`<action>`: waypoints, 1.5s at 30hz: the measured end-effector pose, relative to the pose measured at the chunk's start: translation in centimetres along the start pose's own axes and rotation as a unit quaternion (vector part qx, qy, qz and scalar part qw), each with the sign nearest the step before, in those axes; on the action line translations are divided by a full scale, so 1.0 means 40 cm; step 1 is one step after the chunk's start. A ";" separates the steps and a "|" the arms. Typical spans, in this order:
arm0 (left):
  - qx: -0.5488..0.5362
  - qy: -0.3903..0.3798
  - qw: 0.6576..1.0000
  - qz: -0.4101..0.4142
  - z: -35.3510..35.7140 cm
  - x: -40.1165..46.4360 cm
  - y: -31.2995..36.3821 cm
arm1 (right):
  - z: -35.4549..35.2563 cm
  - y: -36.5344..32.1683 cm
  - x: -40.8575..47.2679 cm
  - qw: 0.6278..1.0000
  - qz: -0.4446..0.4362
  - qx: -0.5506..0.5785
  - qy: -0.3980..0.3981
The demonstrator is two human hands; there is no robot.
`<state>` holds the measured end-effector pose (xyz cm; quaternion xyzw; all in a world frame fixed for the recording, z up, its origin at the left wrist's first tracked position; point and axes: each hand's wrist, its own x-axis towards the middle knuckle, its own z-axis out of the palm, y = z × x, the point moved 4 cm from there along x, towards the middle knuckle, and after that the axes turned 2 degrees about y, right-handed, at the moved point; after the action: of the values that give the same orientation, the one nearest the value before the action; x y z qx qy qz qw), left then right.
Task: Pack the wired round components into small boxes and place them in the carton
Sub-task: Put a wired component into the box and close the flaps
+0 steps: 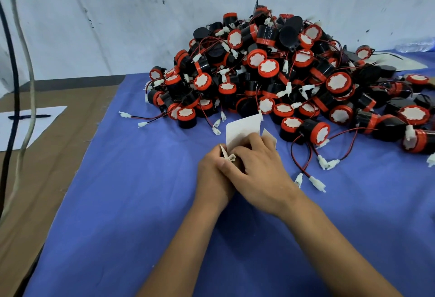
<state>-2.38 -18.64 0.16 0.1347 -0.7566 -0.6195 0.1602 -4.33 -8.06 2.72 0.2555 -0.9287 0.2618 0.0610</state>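
A blue cloth (117, 214) covers the desk, with brown cardboard (58, 155) along its nine o'clock side. A big heap of black-and-red round components (270, 73) with red-black wires fills the one o'clock area against the wall. At the centre, both hands meet on a small white box (242, 129), its flap open toward twelve. The right hand (256, 167) curls its fingers over the box; the left hand (211, 176) grips it from nine o'clock. A white connector (230, 157) shows between them.
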 end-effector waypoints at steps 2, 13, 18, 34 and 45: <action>0.060 0.005 0.998 0.026 -0.003 0.002 -0.005 | 0.002 0.007 0.004 0.999 -0.003 0.008 0.033; 0.055 0.020 0.995 0.076 -0.005 -0.002 -0.001 | -0.023 0.048 0.009 0.979 -0.001 0.182 0.092; 0.055 0.019 0.996 0.070 -0.007 0.002 -0.003 | -0.005 0.018 -0.004 0.988 -0.047 0.095 0.114; -0.016 -0.044 0.999 0.020 -0.002 0.001 -0.010 | -0.017 0.042 0.002 0.971 0.005 0.157 0.182; -0.030 -0.155 0.987 0.028 -0.015 0.010 -0.010 | -0.067 0.069 0.012 0.984 -0.057 0.158 0.064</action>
<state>-2.51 -19.42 -0.10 0.0112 -0.7569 -0.6505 0.0623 -6.22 -4.86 3.86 0.2975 -0.8536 0.4172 0.0944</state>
